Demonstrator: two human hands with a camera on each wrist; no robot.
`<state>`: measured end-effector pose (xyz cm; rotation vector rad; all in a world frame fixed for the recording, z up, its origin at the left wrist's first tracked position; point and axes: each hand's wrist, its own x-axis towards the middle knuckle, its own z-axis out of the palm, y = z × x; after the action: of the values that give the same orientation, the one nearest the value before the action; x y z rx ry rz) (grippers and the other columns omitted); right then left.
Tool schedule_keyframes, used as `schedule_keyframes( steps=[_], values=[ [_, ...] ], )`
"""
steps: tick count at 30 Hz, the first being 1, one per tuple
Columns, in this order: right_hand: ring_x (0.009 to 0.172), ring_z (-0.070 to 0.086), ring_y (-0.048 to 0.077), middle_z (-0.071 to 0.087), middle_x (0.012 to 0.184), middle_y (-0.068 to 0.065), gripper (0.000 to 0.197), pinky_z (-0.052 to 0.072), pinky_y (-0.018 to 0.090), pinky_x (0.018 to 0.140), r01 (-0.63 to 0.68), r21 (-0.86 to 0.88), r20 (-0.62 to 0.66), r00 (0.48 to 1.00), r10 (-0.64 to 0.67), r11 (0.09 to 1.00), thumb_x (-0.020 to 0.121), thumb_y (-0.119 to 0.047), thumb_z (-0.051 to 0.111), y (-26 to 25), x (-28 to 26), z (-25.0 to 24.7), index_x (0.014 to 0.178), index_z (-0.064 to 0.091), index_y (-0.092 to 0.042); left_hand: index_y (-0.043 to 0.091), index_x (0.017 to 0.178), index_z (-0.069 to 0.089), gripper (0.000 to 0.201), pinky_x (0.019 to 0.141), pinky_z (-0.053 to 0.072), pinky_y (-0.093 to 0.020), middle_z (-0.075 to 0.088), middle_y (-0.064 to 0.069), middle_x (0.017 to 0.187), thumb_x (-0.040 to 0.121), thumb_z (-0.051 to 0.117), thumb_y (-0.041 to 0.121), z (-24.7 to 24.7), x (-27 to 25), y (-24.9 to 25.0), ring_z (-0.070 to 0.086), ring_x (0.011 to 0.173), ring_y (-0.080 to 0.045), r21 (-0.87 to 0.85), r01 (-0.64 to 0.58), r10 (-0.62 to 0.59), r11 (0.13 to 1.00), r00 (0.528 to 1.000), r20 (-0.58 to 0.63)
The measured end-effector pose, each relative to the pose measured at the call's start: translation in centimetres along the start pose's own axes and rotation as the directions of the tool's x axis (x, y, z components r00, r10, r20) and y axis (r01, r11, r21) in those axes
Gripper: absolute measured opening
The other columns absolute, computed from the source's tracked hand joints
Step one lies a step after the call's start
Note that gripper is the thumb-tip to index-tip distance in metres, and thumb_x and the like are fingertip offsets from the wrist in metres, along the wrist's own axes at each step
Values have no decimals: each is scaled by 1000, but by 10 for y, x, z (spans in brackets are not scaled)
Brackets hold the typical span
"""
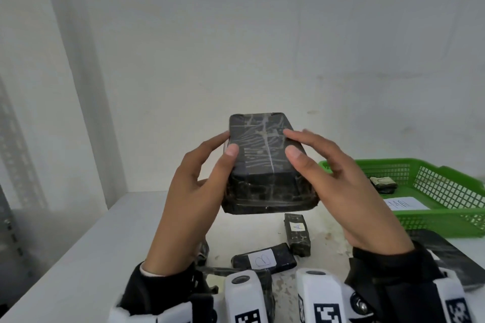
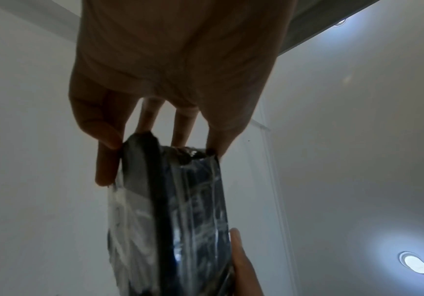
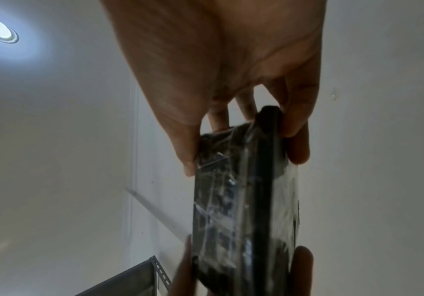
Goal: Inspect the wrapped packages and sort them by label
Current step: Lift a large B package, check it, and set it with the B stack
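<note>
A large black package (image 1: 265,162) wrapped in clear film is held up above the table between both hands. My left hand (image 1: 207,162) grips its left side, thumb on top and fingers at the edge. My right hand (image 1: 309,155) grips its right side the same way. No label shows on the face turned to me. The left wrist view shows the package (image 2: 180,210) edge-on under my left hand (image 2: 155,148); the right wrist view shows the package (image 3: 243,200) pinched by my right hand (image 3: 243,144). Below lie a small package marked A (image 1: 298,233) and one marked B (image 1: 263,259).
A green mesh basket (image 1: 446,183) at the right holds one small wrapped package (image 1: 383,183) and a paper label (image 1: 405,203). A flat dark package (image 1: 443,254) lies in front of it. The white table (image 1: 78,257) meets a white wall behind; a grey metal rack stands at far left.
</note>
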<state>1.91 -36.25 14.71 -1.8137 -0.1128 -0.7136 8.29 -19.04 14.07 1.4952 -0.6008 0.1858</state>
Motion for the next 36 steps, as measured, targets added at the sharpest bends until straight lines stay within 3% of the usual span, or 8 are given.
schedule_keyframes(
  steps=[2, 4, 10, 17, 23, 27, 33, 36],
  values=[
    [64, 56, 8, 66, 105, -21, 48, 43, 11, 49, -8, 40, -44, 999, 9, 999, 70, -69, 54, 2, 0, 1, 108, 69, -46, 54, 118, 64, 44, 79, 49, -17, 53, 19, 141, 77, 68, 69, -2, -2, 5, 71, 92, 1, -11, -26, 26, 1000, 998, 54],
    [55, 49, 15, 67, 84, -5, 53, 40, 17, 42, -19, 57, -77, 997, 24, 998, 68, -74, 49, 1, 0, 0, 103, 71, -41, 54, 118, 65, 49, 76, 49, -11, 47, 27, 143, 71, 80, 56, -3, -4, 8, 72, 88, 0, 1, -40, 40, 999, 993, 115],
    [73, 76, 23, 61, 129, -12, 52, 49, 19, 49, -36, 181, 101, 995, 18, 983, 67, -64, 59, -7, -1, -5, 115, 62, -44, 40, 110, 72, 44, 65, 47, -15, 76, 12, 103, 68, 63, 54, -3, 0, 5, 75, 75, -12, -29, -42, 41, 999, 999, -11],
    [73, 75, 32, 70, 109, -12, 43, 54, 23, 54, -40, 363, 111, 994, -1, 931, 74, -36, 64, -9, -1, -1, 116, 61, -26, 46, 111, 67, 33, 67, 44, -27, 73, 15, 107, 79, 65, 56, 2, -6, 12, 76, 74, -19, -26, -47, 48, 999, 997, 53],
    [75, 75, 32, 69, 108, 9, 42, 58, 27, 60, -50, 432, 101, 995, 6, 901, 77, -48, 69, -9, 0, 1, 107, 64, -19, 34, 104, 73, 30, 51, 44, -8, 75, 11, 100, 78, 63, 43, 8, -7, 13, 73, 61, -18, -56, -97, 95, 994, 994, -45],
    [78, 71, 16, 63, 100, 4, 30, 59, 31, 61, -11, 471, 28, 1000, -3, 882, 78, -34, 61, -6, 0, 2, 99, 65, -14, 38, 102, 72, 28, 59, 45, -17, 75, 11, 99, 81, 69, 55, 11, -9, 16, 75, 66, -20, -50, -73, 73, 996, 997, -11],
    [81, 69, 13, 64, 99, 2, 30, 60, 33, 62, -52, 476, 65, 998, 24, 878, 75, -37, 61, -5, 1, 3, 96, 63, -16, 29, 100, 73, 15, 53, 45, -9, 75, 6, 95, 93, 60, 29, 10, -7, 11, 73, 62, -20, -30, -81, 81, 996, 996, -32],
    [76, 70, 11, 67, 89, -6, 35, 58, 29, 59, -37, 461, 35, 999, 24, 887, 72, -41, 63, -7, 0, 5, 96, 62, -15, 33, 98, 72, 10, 56, 47, -12, 75, 8, 93, 92, 64, 35, 11, -9, 13, 74, 64, -19, -22, -79, 79, 997, 997, -21]
  ],
)
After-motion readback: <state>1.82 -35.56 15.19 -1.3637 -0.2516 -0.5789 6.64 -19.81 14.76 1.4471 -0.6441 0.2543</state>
